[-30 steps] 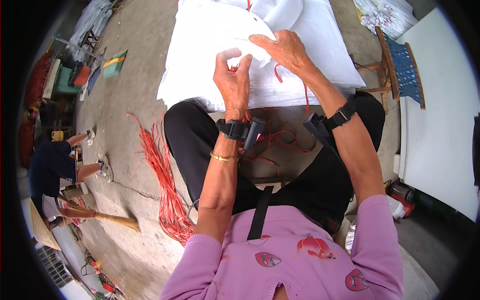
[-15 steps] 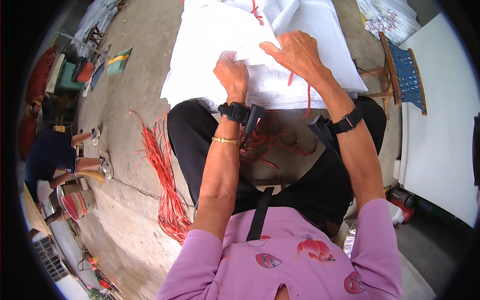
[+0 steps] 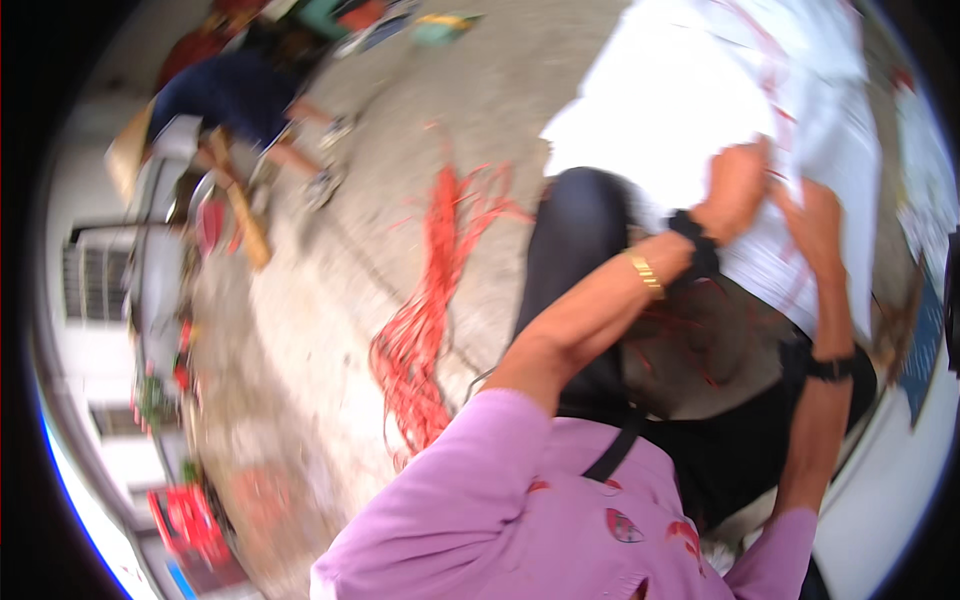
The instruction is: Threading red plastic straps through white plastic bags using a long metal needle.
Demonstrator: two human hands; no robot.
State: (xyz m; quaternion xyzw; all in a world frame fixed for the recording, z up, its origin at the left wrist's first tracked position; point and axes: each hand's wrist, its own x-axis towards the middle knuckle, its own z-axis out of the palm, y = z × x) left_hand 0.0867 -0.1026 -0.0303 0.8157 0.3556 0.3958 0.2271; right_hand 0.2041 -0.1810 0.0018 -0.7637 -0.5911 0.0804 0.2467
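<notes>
A stack of white sheets, cloth or sacking (image 3: 650, 105), lies across in front of my knees, blurred by motion. Over its near part my left hand (image 3: 738, 188) is closed, knuckles up; what it grips is hidden. Close beside it on the right, my right hand (image 3: 818, 222) touches the sheets with its thumb pointing at the left hand; its other fingers are smeared. A thin red strip (image 3: 784, 115) lies on the white material just beyond my hands, and a faint reddish piece shows between them.
A long bundle of red strips (image 3: 425, 300) lies on the concrete floor left of my knee. More red strips (image 3: 690, 330) lie between my legs. At far left a person in dark clothes (image 3: 235, 95) bends over. A white panel (image 3: 890, 500) stands at right.
The view has swung left, so the sheets and my hands now appear farther right. My hands have come closer together. The bent person has come more fully into view.
</notes>
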